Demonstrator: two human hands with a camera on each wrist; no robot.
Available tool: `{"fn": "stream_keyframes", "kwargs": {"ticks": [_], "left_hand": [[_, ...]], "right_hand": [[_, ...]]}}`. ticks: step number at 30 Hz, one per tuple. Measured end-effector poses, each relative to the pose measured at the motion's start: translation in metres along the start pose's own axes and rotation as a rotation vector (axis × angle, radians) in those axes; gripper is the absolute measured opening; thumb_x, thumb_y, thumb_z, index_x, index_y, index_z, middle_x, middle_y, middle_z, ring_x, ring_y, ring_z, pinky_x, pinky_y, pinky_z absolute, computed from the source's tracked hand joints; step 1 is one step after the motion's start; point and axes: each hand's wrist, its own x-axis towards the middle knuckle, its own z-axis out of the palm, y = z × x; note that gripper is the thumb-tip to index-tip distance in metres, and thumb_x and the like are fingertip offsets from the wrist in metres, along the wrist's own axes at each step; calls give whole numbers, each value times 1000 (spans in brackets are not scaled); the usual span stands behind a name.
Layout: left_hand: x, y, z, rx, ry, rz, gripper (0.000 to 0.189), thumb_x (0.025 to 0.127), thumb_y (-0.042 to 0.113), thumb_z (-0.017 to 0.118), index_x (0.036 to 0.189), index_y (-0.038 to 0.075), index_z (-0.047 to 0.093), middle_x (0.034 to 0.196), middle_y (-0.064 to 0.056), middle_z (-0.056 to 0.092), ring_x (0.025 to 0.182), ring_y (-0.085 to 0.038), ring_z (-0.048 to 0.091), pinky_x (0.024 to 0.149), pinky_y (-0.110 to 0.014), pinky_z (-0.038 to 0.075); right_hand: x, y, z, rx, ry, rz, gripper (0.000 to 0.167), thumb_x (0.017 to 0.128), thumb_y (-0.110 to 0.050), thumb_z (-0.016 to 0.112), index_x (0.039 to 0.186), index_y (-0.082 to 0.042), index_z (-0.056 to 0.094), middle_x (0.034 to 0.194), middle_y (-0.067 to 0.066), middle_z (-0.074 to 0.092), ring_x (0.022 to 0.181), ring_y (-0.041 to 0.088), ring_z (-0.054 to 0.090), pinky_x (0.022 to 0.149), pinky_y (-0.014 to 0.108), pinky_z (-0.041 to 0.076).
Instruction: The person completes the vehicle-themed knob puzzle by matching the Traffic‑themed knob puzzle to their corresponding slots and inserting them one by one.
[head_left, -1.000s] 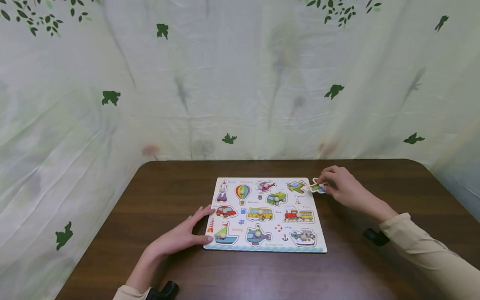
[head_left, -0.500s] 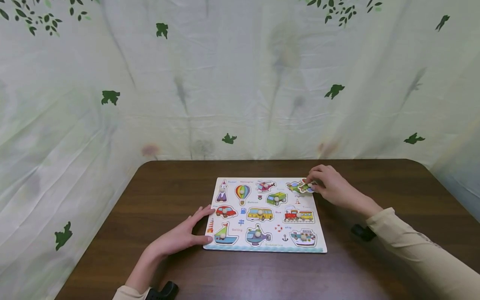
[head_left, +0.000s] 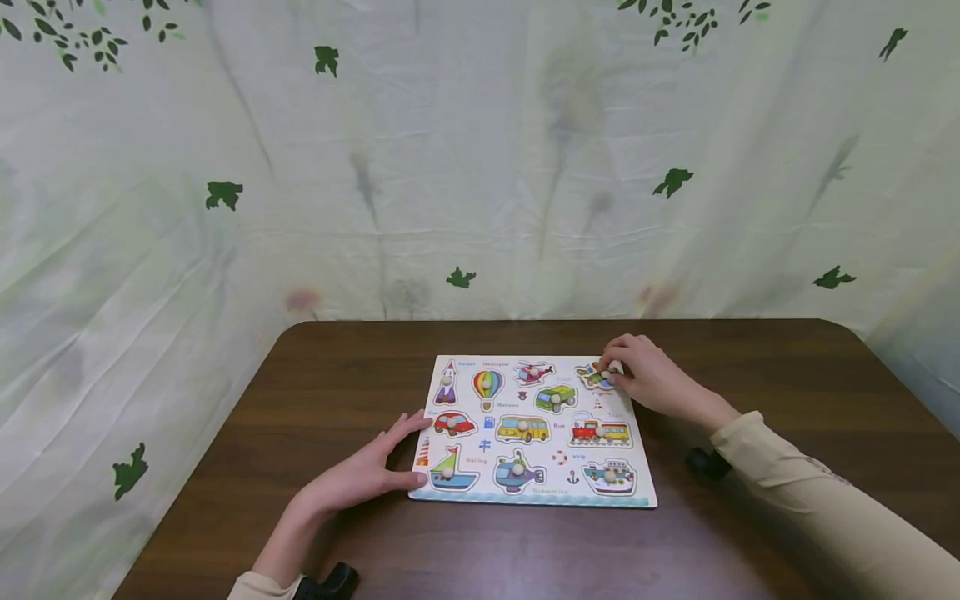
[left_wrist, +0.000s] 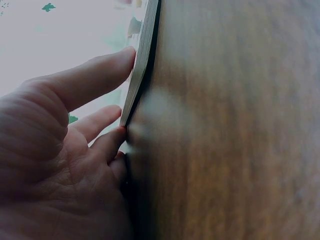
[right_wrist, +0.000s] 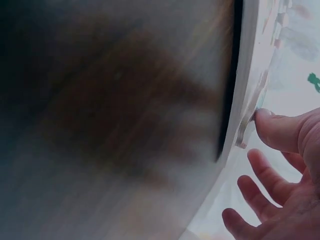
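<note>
A white wooden peg puzzle board [head_left: 525, 498] with vehicle pictures lies flat on the table. At its left edge rests my left hand [head_left: 352, 473], thumb and fingertips touching the side, fingers fairly straight. The left wrist view shows the thumb [left_wrist: 100, 75] against the board's edge. At the upper right corner my right hand [head_left: 654, 377] pinches a green airplane puzzle piece [head_left: 589, 375], which lies over the airplane picture there. In the right wrist view the thumb [right_wrist: 280, 131] is at the piece's edge [right_wrist: 245, 127], close over the board; the other fingers are partly spread.
Knobbed pieces sit elsewhere on the board, among them a train [head_left: 600, 432], a bus [head_left: 522, 428], a ship [head_left: 611, 477] and a submarine [head_left: 518, 472]. The brown wooden table [head_left: 360, 350] reaches back to a pale leaf-print curtain [head_left: 480, 167].
My right hand has carried the airplane piece left, from beside the board's right edge to over the airplane picture. My left hand has stayed at the left edge.
</note>
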Motion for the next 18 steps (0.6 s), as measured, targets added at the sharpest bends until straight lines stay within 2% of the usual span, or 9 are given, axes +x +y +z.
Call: {"fn": "stream_keyframes", "kwargs": {"ticks": [5,11,18], "left_hand": [[1,0,0,-1,1,-8,77,85,32,77,151,21,38,162,-19,11,146,-45,1,109,-65,12],[0,1,1,-6,-4,0,77,85,30,77,151,21,38,162,-20,11,146,-47,2,108,-67,13],[1,1,0,3,1,23,76,85,31,77,150,18,39,162,-14,16,148,-37,0,112,-62,6]], "right_hand": [[5,1,2,-13,8,0,16,87,0,72,98,-12,72,114,11,60,109,33,51,89,51,40],[9,2,3,-33,-18,15,15,88,-1,72,98,-12,73,114,12,60,109,34,50,90,52,41],[12,1,1,-40,-39,25,13,88,-3,71,95,-13,73,114,12,61,110,35,50,89,52,40]]}}
